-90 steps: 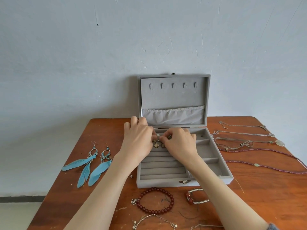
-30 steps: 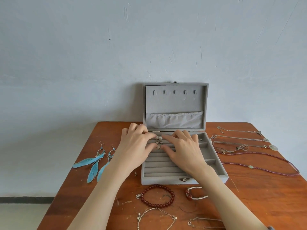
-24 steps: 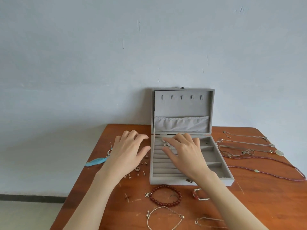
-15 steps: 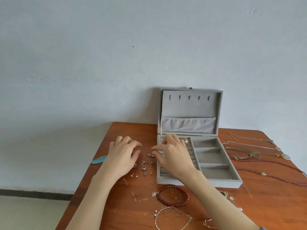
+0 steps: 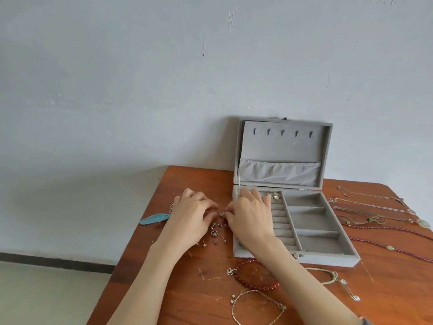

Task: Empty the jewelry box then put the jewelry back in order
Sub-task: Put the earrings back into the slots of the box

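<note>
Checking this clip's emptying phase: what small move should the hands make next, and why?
Probably set down the small earring that the left hand and right hand pinch between them onto the pile of studs on the table, then reach back into the jewelry box, since a few pieces remain in its back row.

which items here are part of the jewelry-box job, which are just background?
In the job:
jewelry box
small studs between left hand and right hand
red bead bracelet
chain bracelet
necklaces
blue feather earring

Background:
wooden table
wall
</note>
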